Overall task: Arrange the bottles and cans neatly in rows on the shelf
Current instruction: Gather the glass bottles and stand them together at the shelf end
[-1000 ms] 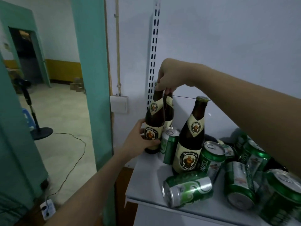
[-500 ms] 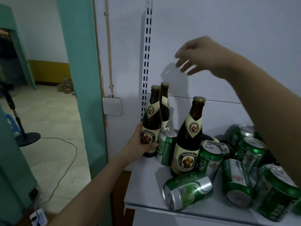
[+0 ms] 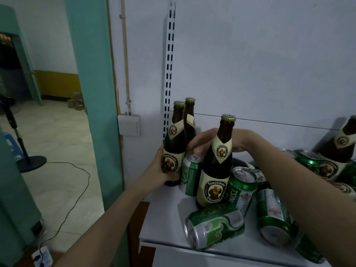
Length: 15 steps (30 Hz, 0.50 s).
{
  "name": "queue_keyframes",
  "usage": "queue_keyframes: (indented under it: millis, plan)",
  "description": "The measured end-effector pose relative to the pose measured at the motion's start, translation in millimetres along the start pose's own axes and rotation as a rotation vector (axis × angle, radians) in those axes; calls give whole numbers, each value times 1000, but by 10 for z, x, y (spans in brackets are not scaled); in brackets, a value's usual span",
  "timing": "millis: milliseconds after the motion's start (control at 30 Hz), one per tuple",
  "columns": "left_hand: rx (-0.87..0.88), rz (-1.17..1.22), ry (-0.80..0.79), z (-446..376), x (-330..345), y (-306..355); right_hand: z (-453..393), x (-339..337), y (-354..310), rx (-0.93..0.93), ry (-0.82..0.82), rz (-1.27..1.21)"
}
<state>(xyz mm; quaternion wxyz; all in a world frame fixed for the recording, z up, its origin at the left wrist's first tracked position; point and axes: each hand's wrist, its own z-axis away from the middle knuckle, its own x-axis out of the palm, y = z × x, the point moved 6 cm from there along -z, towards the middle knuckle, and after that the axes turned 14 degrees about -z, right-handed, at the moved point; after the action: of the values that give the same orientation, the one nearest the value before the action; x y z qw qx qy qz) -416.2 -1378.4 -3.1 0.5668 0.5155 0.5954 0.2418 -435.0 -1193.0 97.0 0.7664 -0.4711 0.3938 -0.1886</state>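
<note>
On the white shelf, two brown beer bottles stand at the back left corner, one in front of the other. My left hand grips the front one low on its body. A third bottle stands upright to the right. Between them stands an upright green can; my right hand reaches behind the third bottle and its fingers curl over the can's top. Several green cans lie or lean in a jumble, one on its side near the front edge.
Another bottle leans among cans at the far right. A slotted metal rail runs up the wall behind the corner bottles. Left of the shelf are a wall switch, a teal door frame and a fan stand on the floor.
My right hand let go of the bottle tops, lifted away, then came down behind the third bottle onto the upright can. My left hand has stayed on the front left bottle.
</note>
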Motion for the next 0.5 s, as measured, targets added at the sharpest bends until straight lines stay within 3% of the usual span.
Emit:
queue_keyframes:
  millis: [67, 233, 367, 500]
  plan:
    - [15, -13, 0, 17, 8, 15, 62, 51, 30, 71, -5, -18]
    - [24, -21, -3, 32, 23, 53, 331, 234, -193, 91, 179, 112]
    - [22, -20, 2, 35, 32, 56, 98, 191, 125, 16, 7, 10]
    - [28, -18, 13, 37, 39, 59, -2, 121, 234, -28, -17, -100]
